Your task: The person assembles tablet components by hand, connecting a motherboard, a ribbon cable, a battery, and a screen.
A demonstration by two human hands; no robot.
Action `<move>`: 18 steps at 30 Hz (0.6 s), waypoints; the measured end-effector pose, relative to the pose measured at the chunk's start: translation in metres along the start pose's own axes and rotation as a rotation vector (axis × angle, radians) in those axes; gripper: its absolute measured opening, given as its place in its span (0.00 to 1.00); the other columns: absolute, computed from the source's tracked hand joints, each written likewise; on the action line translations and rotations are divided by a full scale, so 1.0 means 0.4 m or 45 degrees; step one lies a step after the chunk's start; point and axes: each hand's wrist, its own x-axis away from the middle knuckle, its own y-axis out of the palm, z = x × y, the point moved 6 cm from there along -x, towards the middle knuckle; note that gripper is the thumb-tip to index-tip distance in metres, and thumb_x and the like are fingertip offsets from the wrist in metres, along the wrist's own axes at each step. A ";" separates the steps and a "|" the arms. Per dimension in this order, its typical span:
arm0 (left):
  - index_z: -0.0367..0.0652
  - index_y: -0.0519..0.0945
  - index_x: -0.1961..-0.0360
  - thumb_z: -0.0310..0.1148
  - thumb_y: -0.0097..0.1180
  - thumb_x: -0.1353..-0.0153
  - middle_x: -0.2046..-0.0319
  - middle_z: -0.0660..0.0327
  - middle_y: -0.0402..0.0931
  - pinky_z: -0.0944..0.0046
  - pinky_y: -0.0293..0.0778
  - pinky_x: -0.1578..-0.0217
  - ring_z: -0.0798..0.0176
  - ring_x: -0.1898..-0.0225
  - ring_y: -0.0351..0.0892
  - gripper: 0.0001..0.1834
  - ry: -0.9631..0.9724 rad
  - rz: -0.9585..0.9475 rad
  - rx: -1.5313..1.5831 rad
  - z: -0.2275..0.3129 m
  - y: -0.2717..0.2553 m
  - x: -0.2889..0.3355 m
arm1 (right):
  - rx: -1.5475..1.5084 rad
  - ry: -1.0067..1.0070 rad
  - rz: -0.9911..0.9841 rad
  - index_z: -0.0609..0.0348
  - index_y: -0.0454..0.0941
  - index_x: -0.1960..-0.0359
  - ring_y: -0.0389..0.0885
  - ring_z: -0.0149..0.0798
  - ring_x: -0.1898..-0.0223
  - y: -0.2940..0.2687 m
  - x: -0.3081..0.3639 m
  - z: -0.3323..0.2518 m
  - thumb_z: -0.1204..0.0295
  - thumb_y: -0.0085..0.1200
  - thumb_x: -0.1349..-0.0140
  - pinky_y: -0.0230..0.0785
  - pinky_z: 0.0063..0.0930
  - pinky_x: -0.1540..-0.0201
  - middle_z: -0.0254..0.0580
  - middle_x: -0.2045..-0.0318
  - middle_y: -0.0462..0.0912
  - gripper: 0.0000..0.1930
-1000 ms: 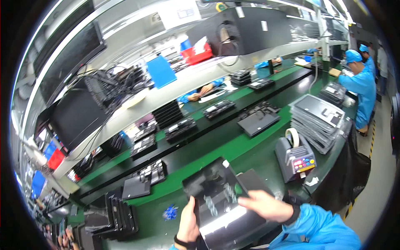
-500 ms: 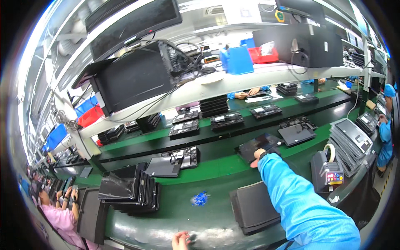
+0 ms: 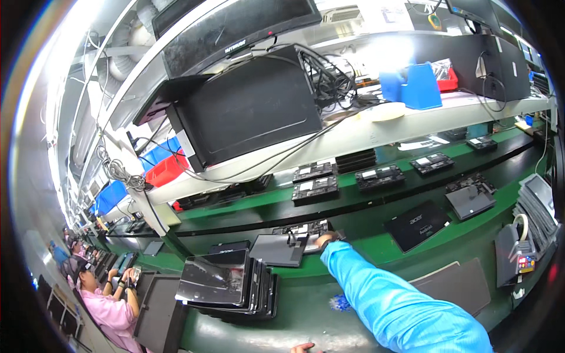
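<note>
Moved left in the head view since the earlier frame, from the black panel (image 3: 416,226) to the right end of an opened device (image 3: 316,226) lying on the green tabletop (image 3: 253,334), partly behind a grey panel (image 3: 274,249), reaching with right hand (image 3: 326,238), with fingers (image 3: 319,241) too hidden to tell spread or grip. Showing just a sliver of left hand (image 3: 303,347) at the lower edge, likewise unreadable. Judged stiff and fairly light, yet fragile across bare innards, so best taken by the outer rim.

right hand (image 3: 326,239) beside dark grey panel (image 3: 275,250)
</note>
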 end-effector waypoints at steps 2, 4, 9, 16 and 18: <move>0.41 0.71 0.52 0.36 0.58 0.45 0.59 0.51 0.71 0.54 0.62 0.51 0.50 0.55 0.66 0.20 -0.098 0.123 -0.057 -0.031 -0.037 0.042 | -0.736 -0.089 -0.200 0.58 0.79 0.53 0.76 0.44 0.49 -0.035 0.123 -0.223 0.53 0.58 0.46 0.66 0.32 0.47 0.44 0.50 0.79 0.25; 0.41 0.71 0.52 0.36 0.59 0.45 0.60 0.51 0.70 0.54 0.62 0.52 0.49 0.56 0.66 0.20 -0.233 0.261 -0.093 -0.041 -0.075 0.084 | -0.995 -0.230 -0.315 0.60 0.77 0.52 0.75 0.45 0.49 0.024 0.191 -0.477 0.58 0.57 0.43 0.63 0.38 0.43 0.45 0.52 0.79 0.22; 0.41 0.71 0.53 0.36 0.59 0.46 0.56 0.49 0.69 0.52 0.62 0.50 0.46 0.54 0.66 0.20 -0.125 0.203 -0.147 -0.029 -0.075 0.070 | -2.447 0.414 -0.440 0.60 0.74 0.53 0.77 0.55 0.55 -0.159 0.431 -0.395 0.67 0.53 0.40 0.71 0.61 0.54 0.48 0.56 0.78 0.15; 0.42 0.71 0.52 0.41 0.60 0.46 0.57 0.48 0.70 0.52 0.66 0.52 0.46 0.54 0.68 0.22 -0.145 0.075 -0.090 -0.045 -0.030 0.065 | -2.880 0.612 -0.029 0.61 0.72 0.52 0.74 0.52 0.51 -0.291 0.486 -0.198 0.68 0.54 0.39 0.76 0.58 0.58 0.47 0.51 0.73 0.15; 0.41 0.71 0.51 0.41 0.60 0.46 0.56 0.46 0.71 0.52 0.66 0.52 0.44 0.52 0.69 0.23 -0.104 0.045 -0.052 -0.082 -0.015 0.046 | -2.885 0.448 -0.019 0.62 0.72 0.50 0.70 0.52 0.46 -0.391 0.473 -0.131 0.66 0.52 0.38 0.76 0.58 0.57 0.50 0.48 0.70 0.17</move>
